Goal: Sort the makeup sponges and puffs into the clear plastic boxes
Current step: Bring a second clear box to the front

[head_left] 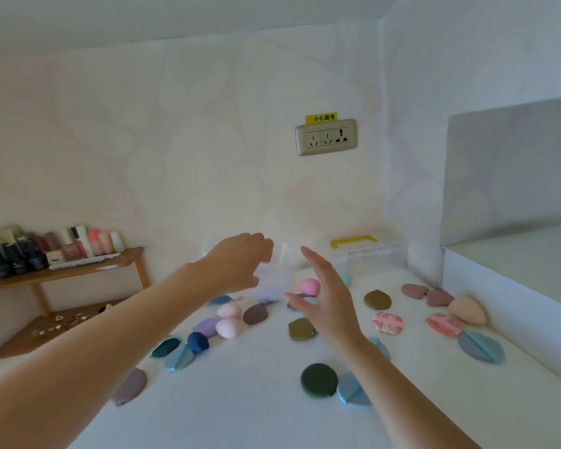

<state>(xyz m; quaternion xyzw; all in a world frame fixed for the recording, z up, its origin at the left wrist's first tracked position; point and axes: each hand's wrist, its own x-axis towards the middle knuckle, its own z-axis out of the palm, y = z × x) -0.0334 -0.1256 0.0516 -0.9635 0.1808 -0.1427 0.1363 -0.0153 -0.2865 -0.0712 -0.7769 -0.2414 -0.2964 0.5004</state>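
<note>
Clear plastic box (274, 281), blurred, is near the white table's (256, 416) far end among the scattered pastel sponges (229, 327) and flat puffs (318, 380). The left hand (237, 267) has its grip curled on it; the right hand (327, 299) is spread apart beside it. Steadying it two-handed before filling seems wise. The yellow socket label (321, 117) reads 小心触电.
</note>
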